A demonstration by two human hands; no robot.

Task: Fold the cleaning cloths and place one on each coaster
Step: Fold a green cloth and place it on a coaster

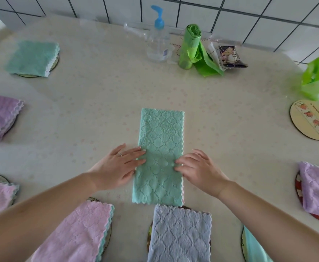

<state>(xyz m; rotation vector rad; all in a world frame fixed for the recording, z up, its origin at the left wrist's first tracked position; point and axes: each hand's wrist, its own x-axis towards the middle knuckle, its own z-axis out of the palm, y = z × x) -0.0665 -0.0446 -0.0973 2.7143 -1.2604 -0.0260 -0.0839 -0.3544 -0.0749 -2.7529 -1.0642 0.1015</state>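
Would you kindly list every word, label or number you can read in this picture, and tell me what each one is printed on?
Nothing can be read here.
Pump bottle: small blue-and-white label, print too small to read.
Bare coaster: a line of lettering along its picture strip, too blurred to read.
Dark packet: a printed picture, no legible text.

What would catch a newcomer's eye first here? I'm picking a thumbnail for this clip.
First, the long green cloth in the middle of the table, folded into a strip, with the left hand and right hand resting on its two long edges. Next, the ring of folded pastel cloths on coasters around it, and the one bare coaster at far right. At the back stand a pump bottle and a bright green bag roll.
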